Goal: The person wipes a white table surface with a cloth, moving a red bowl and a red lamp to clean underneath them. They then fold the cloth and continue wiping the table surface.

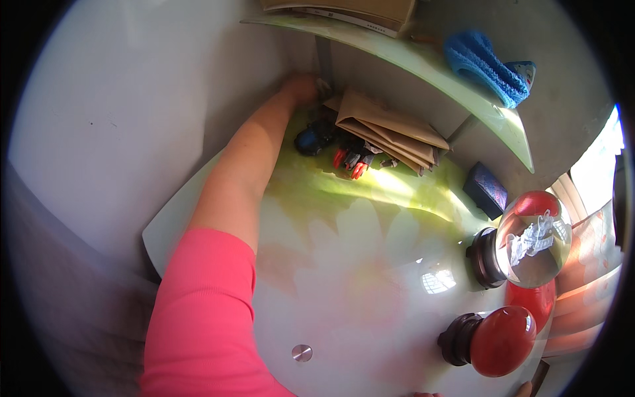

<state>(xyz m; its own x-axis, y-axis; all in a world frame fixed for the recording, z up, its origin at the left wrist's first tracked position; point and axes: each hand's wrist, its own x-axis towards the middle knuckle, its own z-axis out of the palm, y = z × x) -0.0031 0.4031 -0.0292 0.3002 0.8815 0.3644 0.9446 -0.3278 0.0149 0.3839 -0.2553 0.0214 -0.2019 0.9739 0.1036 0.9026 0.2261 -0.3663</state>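
Note:
My left arm, in a pink sleeve, stretches across a glass table (317, 278) with a flower pattern. At the far back corner, my left hand (300, 89) is in shadow under a glass shelf (397, 52), beside a shelf support (325, 59). A small pale thing (323, 87) shows at its fingers; whether they grip it is unclear. Close by lie a dark blue and black object (310, 139), a black and red object (353, 159) and folded brown paper bags (392, 126). Only fingertips of my right hand (524, 389) show at the bottom edge, below a red balloon-like ball (503, 341).
A clear sphere on a dark stand (486, 258) and another red ball (533, 302) stand at the right. Behind them is a dark blue box (485, 191). The shelf bears a cardboard box (347, 12) and a blue fluffy cloth (488, 69). A curtain (588, 288) hangs at the right.

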